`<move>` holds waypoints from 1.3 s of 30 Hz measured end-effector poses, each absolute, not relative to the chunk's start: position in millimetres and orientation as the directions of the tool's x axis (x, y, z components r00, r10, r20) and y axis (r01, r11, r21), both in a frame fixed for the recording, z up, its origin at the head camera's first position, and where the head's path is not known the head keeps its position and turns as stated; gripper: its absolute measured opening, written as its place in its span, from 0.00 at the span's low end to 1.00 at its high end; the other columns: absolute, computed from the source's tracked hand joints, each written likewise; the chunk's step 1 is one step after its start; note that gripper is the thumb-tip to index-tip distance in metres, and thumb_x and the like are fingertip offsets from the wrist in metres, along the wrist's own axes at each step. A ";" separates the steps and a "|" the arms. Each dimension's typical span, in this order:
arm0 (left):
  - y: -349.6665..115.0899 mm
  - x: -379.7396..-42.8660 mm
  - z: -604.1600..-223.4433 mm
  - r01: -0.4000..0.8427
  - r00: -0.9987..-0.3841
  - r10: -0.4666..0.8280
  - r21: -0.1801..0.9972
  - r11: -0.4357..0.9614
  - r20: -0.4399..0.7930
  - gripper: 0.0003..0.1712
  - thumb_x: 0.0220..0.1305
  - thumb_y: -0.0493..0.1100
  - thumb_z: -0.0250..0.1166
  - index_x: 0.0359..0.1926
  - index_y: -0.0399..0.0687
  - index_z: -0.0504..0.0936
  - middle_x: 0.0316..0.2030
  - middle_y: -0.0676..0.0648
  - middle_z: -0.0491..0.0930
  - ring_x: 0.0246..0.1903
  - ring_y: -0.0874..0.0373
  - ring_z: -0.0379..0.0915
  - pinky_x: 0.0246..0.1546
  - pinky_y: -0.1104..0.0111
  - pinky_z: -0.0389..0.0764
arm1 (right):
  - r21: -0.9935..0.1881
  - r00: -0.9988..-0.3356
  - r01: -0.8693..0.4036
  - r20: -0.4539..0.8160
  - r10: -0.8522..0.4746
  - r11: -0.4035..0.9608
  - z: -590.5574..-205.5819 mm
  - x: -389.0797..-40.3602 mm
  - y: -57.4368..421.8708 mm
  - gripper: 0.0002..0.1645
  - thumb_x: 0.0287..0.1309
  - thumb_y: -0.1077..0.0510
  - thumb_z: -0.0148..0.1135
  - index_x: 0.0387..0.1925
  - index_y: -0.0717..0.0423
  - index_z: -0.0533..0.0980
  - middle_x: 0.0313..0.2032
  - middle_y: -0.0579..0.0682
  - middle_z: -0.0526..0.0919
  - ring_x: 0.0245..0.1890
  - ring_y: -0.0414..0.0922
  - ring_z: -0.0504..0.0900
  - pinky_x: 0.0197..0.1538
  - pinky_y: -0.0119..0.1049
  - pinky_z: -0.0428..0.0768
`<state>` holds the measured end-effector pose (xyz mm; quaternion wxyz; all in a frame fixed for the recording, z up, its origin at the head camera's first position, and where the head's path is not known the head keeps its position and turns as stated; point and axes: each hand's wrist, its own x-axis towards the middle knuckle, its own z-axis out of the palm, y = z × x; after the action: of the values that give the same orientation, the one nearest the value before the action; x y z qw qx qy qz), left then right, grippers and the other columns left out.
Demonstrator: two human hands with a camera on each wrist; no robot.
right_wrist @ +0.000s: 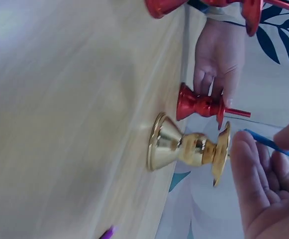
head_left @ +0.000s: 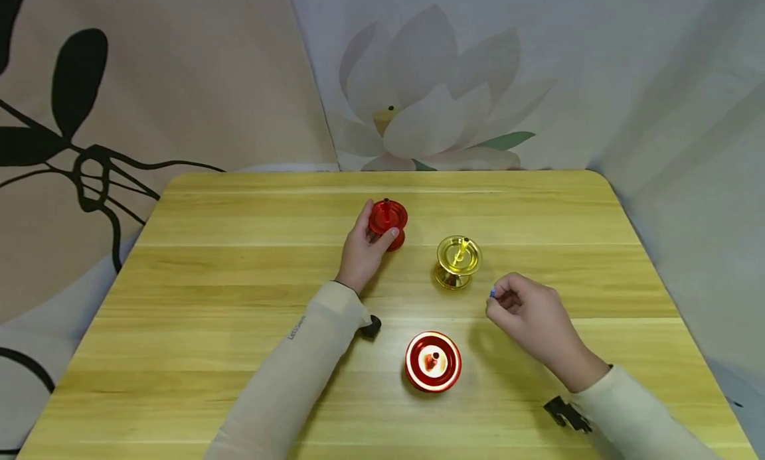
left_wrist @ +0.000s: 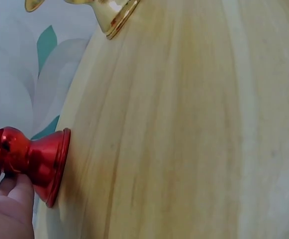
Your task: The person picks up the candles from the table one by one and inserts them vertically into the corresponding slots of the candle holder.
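Observation:
My left hand (head_left: 366,246) grips a small red candle holder (head_left: 387,220) standing at the middle back of the table; my curled fingers (left_wrist: 7,209) wrap the stem of this red holder (left_wrist: 35,159). A gold candle holder (head_left: 457,261) stands upright just to its right, apart from both hands. My right hand (head_left: 501,302) hovers right of the gold holder and pinches a thin blue stick (head_left: 493,291). In the right wrist view that blue stick (right_wrist: 266,143) is level with the top of the gold holder (right_wrist: 189,149). A second red holder (head_left: 433,360) stands nearer me.
The holders stand on a yellow wooden table (head_left: 239,281) with rounded far corners. Flower-printed cloth (head_left: 430,101) hangs behind and beside it. A small purple tip (right_wrist: 108,231) shows at the bottom of the right wrist view.

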<state>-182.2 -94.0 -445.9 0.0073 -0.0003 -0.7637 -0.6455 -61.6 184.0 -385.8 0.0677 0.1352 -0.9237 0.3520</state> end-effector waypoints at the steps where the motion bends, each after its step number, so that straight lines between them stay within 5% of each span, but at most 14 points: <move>1: -94.3 -182.1 -445.9 0.011 -1.000 -0.012 0.986 0.169 0.013 0.47 0.67 0.43 0.69 0.80 0.52 0.53 0.75 0.48 0.60 0.71 0.53 0.62 0.67 0.64 0.69 | -0.639 -0.954 -0.299 0.225 -0.200 0.709 -385.2 -62.4 181.5 0.03 0.52 0.64 0.64 0.29 0.54 0.78 0.25 0.40 0.81 0.26 0.35 0.80 0.29 0.30 0.80; 39: -96.5 -184.5 -452.8 0.062 -0.998 0.000 0.989 0.137 0.063 0.47 0.66 0.43 0.70 0.78 0.44 0.55 0.72 0.44 0.65 0.68 0.52 0.67 0.66 0.65 0.70 | -0.749 -0.932 -0.340 0.190 -0.308 0.569 -365.1 -119.8 91.3 0.03 0.61 0.60 0.61 0.34 0.55 0.76 0.33 0.44 0.84 0.37 0.41 0.84 0.40 0.37 0.85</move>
<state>-184.5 -96.5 -452.8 0.0238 -0.0204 -0.7536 -0.6566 -119.8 91.3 -365.1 0.0190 0.1830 -0.8855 0.4266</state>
